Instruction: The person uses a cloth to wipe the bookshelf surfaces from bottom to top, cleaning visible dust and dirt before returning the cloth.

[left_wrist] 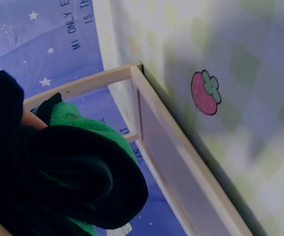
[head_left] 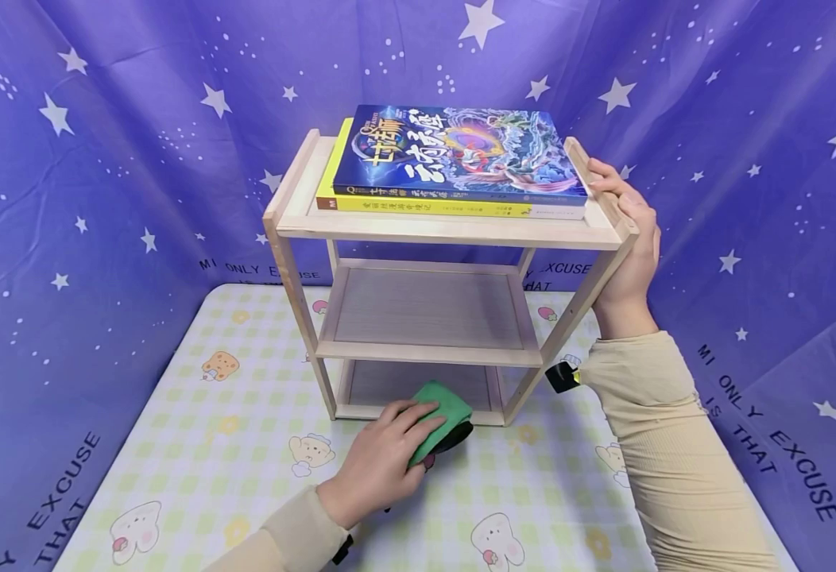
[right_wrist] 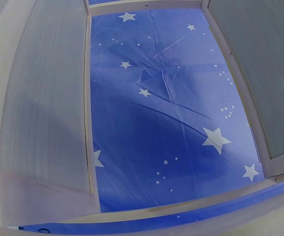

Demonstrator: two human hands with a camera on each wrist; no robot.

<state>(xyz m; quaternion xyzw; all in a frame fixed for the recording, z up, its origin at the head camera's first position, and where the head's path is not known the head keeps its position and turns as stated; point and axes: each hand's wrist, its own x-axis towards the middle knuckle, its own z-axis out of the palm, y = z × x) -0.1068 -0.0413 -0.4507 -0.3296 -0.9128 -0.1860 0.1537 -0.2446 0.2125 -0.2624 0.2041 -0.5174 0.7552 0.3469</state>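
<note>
A pale wooden three-tier shelf (head_left: 428, 351) stands on the table. Low at its front, my left hand (head_left: 375, 461) grips a folded green and black cloth (head_left: 441, 409) by the bottom tier. Close up in the left wrist view, the dark side of the cloth (left_wrist: 98, 172) bulges out below the fingers, near the shelf frame (left_wrist: 181, 142). Up at the top right corner, my right hand (head_left: 632, 246) holds the side rail, fingers over its upper edge. The right wrist view looks between the tiers (right_wrist: 48, 113); most of that hand is out of sight there.
On the top tier lie a blue illustrated book (head_left: 461, 151) and, under it, a yellow book (head_left: 418, 206). A checked tablecloth (head_left: 246, 445) with cartoon prints covers the table. Purple star-patterned curtains (head_left: 139, 143) hang behind and at both sides.
</note>
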